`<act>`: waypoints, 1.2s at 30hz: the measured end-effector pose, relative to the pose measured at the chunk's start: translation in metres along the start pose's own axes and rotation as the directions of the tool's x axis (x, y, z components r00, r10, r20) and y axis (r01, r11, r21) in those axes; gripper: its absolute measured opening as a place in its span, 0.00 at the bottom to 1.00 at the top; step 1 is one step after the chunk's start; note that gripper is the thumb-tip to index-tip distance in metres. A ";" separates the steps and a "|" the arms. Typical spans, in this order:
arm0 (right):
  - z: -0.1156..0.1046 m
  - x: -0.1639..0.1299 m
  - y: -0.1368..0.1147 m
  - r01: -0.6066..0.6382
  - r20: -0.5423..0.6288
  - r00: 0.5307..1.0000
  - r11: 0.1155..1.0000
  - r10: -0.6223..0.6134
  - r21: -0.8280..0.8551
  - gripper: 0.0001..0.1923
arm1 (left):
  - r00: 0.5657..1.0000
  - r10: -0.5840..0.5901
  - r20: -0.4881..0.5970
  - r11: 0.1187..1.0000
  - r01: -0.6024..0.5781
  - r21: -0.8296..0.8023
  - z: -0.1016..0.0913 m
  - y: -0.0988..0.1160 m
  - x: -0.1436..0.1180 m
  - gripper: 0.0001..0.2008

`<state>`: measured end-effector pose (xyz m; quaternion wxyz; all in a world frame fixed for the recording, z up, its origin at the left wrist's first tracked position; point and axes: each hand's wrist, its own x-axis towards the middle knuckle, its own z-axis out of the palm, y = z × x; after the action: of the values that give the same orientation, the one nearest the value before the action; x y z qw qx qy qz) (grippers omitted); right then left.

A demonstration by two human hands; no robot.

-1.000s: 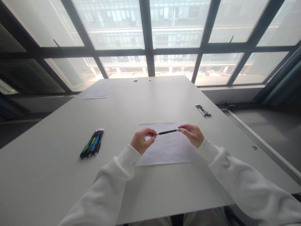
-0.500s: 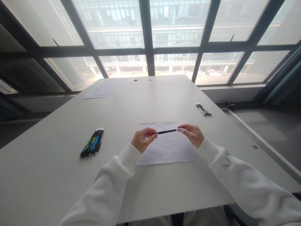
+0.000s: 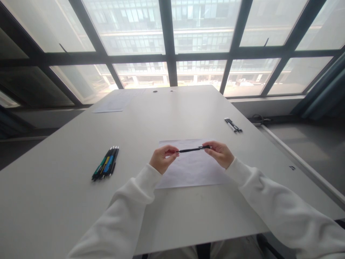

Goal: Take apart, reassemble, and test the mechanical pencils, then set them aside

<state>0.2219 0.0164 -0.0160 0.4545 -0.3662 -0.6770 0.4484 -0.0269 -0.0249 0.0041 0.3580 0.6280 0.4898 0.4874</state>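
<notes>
A slim black pen (image 3: 191, 149) is stretched level between my two hands, above a white sheet of paper (image 3: 192, 174). My left hand (image 3: 163, 158) pinches its pointed end between thumb and fingertips. At the other end, where the clip shows, my right hand (image 3: 220, 154) grips it with thumb and fingers. The sheet lies flat on the table in front of me, partly covered by both hands.
On the white table (image 3: 172, 115), a bundle of several pens (image 3: 105, 163) in black, green, yellow and blue lies at left. A few black and white pens (image 3: 233, 125) lie at right. More paper (image 3: 110, 102) rests at the far left, before large windows.
The pen has turned about its length, so its clip now shows near my right hand. Both hands stay nearly in place, still holding it.
</notes>
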 end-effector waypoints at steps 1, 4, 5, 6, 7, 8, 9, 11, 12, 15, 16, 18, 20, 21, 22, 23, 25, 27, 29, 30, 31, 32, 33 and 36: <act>0.000 0.000 0.001 -0.011 0.000 1.000 1.000 0.011 -0.002 0.14 | 1.000 -0.001 0.001 1.000 0.001 0.003 0.000 0.000 0.000 0.08; -0.001 0.000 0.003 -0.035 0.009 0.999 0.999 0.035 -0.011 0.16 | 1.000 -0.005 0.001 1.000 0.005 0.014 0.000 -0.001 0.000 0.08; -0.001 0.000 0.003 -0.040 0.014 0.999 0.999 0.040 -0.011 0.16 | 1.000 -0.007 0.001 1.000 0.007 0.014 -0.001 -0.002 0.000 0.07; -0.001 0.000 0.003 -0.043 0.018 0.999 0.999 0.043 -0.009 0.16 | 1.000 -0.009 0.001 1.000 0.009 0.014 -0.001 -0.002 -0.001 0.07; -0.001 0.001 0.003 -0.047 0.022 0.999 0.999 0.047 -0.005 0.16 | 1.000 -0.012 0.003 1.000 0.012 0.014 -0.001 -0.002 -0.001 0.07; 0.000 0.001 0.003 -0.050 0.026 0.998 0.999 0.050 -0.001 0.16 | 1.000 -0.014 0.005 1.000 0.014 0.013 -0.001 -0.002 -0.001 0.08; 0.000 0.001 0.002 -0.052 0.027 0.998 0.999 0.052 0.006 0.16 | 1.000 -0.014 0.008 1.000 0.014 0.013 0.000 -0.002 -0.001 0.08; 0.001 0.001 0.001 -0.053 0.024 0.998 0.998 0.052 0.022 0.17 | 1.000 -0.009 0.011 1.000 0.008 0.015 0.000 -0.002 -0.002 0.08; 0.002 0.002 0.000 -0.052 0.022 0.998 0.998 0.051 0.029 0.17 | 1.000 -0.004 0.014 1.000 0.004 0.020 0.001 -0.002 -0.002 0.08; 0.003 0.002 -0.001 -0.052 0.002 0.999 0.998 0.052 0.025 0.18 | 1.000 0.006 0.023 0.999 -0.007 0.042 0.002 -0.003 -0.003 0.08; 0.003 0.002 -0.001 -0.057 -0.002 0.998 0.998 0.057 0.013 0.18 | 1.000 0.008 0.024 0.999 -0.009 0.048 0.002 -0.003 -0.003 0.08; 0.004 0.003 -0.003 -0.072 0.005 0.997 0.997 0.072 -0.015 0.19 | 1.000 0.010 0.021 0.999 -0.011 0.052 0.002 -0.004 -0.003 0.08; 0.004 0.002 -0.005 -0.085 0.028 0.996 0.996 0.086 -0.024 0.19 | 1.000 0.009 0.016 0.998 -0.010 0.054 0.001 -0.005 -0.002 0.09; 0.004 0.002 -0.006 -0.090 0.040 0.995 0.996 0.091 -0.018 0.19 | 1.000 0.008 0.013 0.998 -0.008 0.055 0.000 -0.005 -0.002 0.09; 0.004 0.002 -0.007 -0.095 0.054 0.994 0.995 0.095 -0.009 0.18 | 1.000 0.005 0.011 0.998 -0.006 0.057 -0.001 -0.005 -0.002 0.09; 0.004 0.001 -0.007 -0.100 0.067 0.993 0.995 0.099 0.003 0.18 | 1.000 0.002 0.009 0.998 -0.002 0.059 -0.001 -0.005 -0.001 0.09; 0.004 0.001 -0.007 -0.111 0.083 0.991 0.993 0.108 0.030 0.19 | 1.000 -0.003 0.002 0.998 0.003 0.063 -0.002 -0.004 -0.001 0.10; 0.003 0.001 -0.005 -0.123 0.084 0.989 0.990 0.118 0.063 0.21 | 1.000 -0.008 -0.005 0.998 0.008 0.066 -0.002 -0.002 -0.001 0.10; 0.003 0.001 -0.003 -0.132 0.089 0.988 0.987 0.124 0.088 0.20 | 1.000 -0.012 -0.013 0.998 0.013 0.066 -0.001 0.000 -0.001 0.10; 0.003 0.002 -0.001 -0.134 0.096 0.987 0.987 0.125 0.093 0.20 | 1.000 -0.014 -0.016 0.998 0.015 0.065 -0.001 0.001 -0.001 0.09; 0.003 0.002 0.000 -0.134 0.104 0.987 0.987 0.124 0.093 0.19 | 1.000 -0.018 -0.018 0.998 0.019 0.063 -0.001 0.001 -0.001 0.09; 0.003 0.002 0.001 -0.132 0.110 0.986 0.987 0.122 0.091 0.19 | 1.000 -0.020 -0.018 0.998 0.021 0.061 -0.001 0.002 -0.001 0.09; 0.002 0.003 0.002 -0.130 0.112 0.986 0.988 0.120 0.087 0.19 | 1.000 -0.022 -0.017 0.998 0.023 0.058 -0.001 0.002 -0.001 0.09; 0.001 0.003 0.002 -0.121 0.101 0.988 0.991 0.114 0.056 0.18 | 1.000 -0.024 -0.001 0.999 0.024 0.049 -0.001 0.001 -0.001 0.09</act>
<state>0.2204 0.0197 -0.0167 0.4047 -0.3688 -0.6615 0.5125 -0.0274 -0.0265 0.0051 0.3481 0.6305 0.5092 0.4713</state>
